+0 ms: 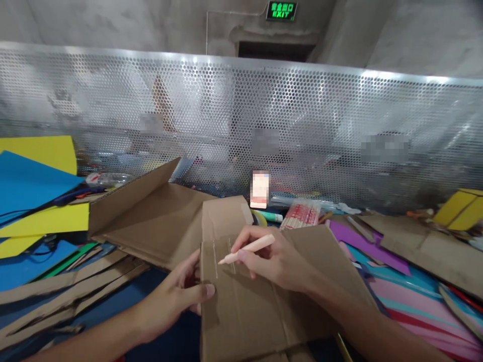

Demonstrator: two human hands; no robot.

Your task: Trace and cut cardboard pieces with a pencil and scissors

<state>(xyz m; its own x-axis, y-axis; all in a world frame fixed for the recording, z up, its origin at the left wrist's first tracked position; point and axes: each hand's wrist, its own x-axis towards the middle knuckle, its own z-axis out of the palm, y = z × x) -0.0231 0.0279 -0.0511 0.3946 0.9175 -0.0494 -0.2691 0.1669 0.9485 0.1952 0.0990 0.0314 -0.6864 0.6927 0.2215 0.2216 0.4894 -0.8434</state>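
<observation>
A folded brown cardboard sheet (249, 311) lies in front of me, with pale drawn lines near its upper left corner. My left hand (186, 289) grips its left edge, thumb on top and the other fingers mostly hidden underneath. Between the fingers of my right hand (267, 259) is a cream-coloured marker pen (258, 245). The pen's tip points down and left, at or just above the cardboard close to the lines; I cannot tell if it touches. A smaller cardboard flap (222, 216) rises just beyond the sheet.
An open cardboard piece (154, 221) stands at the left, near blue card (30, 181) and cut cardboard strips (94, 281). Behind are a lit phone (260, 190), a green tube (272, 216) and packaged sticks (301, 215). Pink sheets (411, 296) lie right; a perforated metal panel (320, 110) crosses the back.
</observation>
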